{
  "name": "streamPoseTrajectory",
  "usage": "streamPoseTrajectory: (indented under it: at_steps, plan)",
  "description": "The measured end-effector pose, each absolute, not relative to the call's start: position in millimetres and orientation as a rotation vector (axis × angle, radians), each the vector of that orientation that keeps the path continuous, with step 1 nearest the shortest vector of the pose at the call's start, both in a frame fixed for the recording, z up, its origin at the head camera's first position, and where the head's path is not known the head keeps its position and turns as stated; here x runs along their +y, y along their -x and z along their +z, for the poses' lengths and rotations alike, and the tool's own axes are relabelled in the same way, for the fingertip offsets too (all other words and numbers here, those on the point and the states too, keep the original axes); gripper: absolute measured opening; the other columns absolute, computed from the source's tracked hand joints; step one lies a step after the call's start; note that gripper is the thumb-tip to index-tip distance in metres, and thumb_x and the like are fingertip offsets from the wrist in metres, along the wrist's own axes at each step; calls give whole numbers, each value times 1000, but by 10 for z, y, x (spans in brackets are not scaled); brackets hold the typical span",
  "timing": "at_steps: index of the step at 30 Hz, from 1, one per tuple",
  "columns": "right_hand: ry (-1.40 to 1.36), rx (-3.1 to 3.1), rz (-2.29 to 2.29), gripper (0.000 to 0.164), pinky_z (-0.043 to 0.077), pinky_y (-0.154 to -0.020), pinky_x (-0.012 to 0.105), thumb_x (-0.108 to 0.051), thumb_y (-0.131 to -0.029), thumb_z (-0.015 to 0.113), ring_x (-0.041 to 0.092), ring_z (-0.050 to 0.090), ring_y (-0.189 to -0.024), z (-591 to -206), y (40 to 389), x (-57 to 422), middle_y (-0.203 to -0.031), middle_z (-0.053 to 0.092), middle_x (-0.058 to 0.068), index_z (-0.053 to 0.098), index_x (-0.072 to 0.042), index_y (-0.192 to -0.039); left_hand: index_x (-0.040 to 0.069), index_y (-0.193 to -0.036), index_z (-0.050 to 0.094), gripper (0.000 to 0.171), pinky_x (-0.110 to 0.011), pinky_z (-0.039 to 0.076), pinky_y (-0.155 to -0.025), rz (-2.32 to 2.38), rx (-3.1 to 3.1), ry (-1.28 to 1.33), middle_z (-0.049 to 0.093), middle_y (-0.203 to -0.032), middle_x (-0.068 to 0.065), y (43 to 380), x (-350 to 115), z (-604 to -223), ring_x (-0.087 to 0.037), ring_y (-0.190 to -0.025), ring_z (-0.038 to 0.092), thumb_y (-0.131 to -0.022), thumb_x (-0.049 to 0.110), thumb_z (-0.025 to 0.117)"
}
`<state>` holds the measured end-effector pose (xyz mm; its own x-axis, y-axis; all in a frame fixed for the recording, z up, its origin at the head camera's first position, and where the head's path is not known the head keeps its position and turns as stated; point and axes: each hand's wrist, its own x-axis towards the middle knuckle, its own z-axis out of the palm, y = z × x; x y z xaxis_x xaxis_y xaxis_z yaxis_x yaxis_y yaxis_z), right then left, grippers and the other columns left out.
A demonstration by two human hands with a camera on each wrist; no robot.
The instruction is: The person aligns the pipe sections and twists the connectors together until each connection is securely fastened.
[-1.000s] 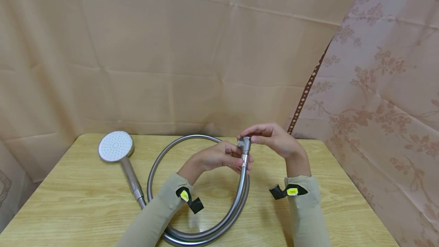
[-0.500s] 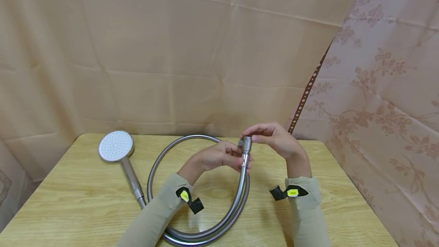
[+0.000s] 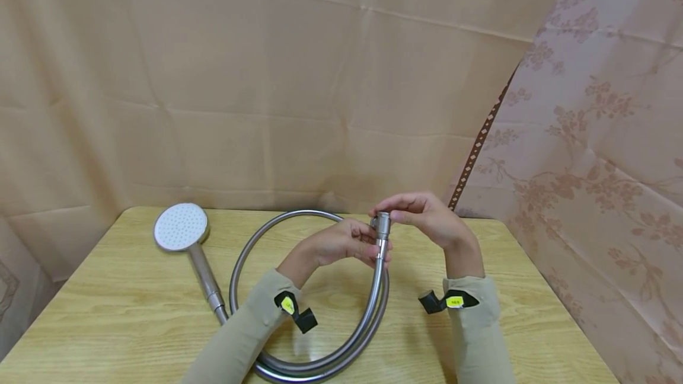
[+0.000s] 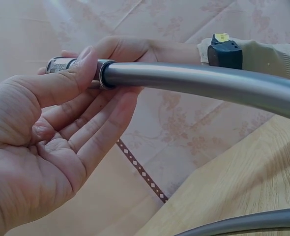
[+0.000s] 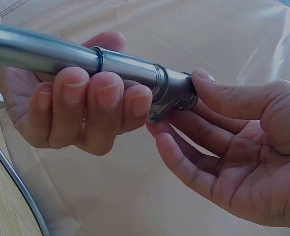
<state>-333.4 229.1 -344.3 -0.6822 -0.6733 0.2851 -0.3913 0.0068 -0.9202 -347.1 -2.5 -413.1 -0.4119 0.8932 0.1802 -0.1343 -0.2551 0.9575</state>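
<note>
My left hand (image 3: 341, 245) grips the chrome end sleeve of a grey metallic shower hose (image 3: 372, 307), thumb on the near side and fingers curled behind; the right wrist view shows those fingers wrapped round the sleeve (image 5: 130, 66). A small metal pipe fitting (image 5: 177, 93) with a short side outlet sits in line on the sleeve's end. My right hand (image 3: 427, 218) pinches this fitting at its far end between thumb and fingers. Both hands are held above the table. How far the fitting is threaded onto the hose cannot be seen.
A hand shower (image 3: 181, 227) with a white perforated face lies at the left of the wooden table (image 3: 107, 313), its handle joined to the hose. The hose loops on the table under my left arm. A beige curtain (image 3: 299, 88) hangs behind, a floral cloth (image 3: 603, 165) at the right.
The fitting has turned in my right fingers, its side outlet swinging round to face away to the left. My left hand and the hose have stayed in place.
</note>
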Motion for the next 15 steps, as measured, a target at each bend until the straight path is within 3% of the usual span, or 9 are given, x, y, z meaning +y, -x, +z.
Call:
streamPoseTrajectory:
  at_steps: [6,11,15]
  plan:
    - [1052,2064,-1757,25,56,-95,30,2,-101,58,14,72,-105,-3440,3315,2251,-110,77,-1,74,-9,-116,-9,-115,65,55,-39,60,-91,1763,1245,-991,74,-103,-6,3464,-12,-4129,-19,-99,74,-83,32,85]
    - [1045,2070,-1760,24,56,-94,30,2,-101,57,13,71,-101,-3445,3320,2234,-107,77,-2,73,-8,-115,-13,-117,63,61,-39,61,-91,1761,1259,-984,74,-102,-7,3461,-5,-4132,-21,-99,73,-82,34,85]
    - [1044,2053,-1767,24,56,-94,30,2,-100,57,13,71,-101,-3453,3321,2221,-108,77,0,73,-9,-115,-16,-118,61,56,-40,61,-91,1769,1245,-990,74,-102,-7,3458,-8,-4133,-22,-98,73,-88,26,82]
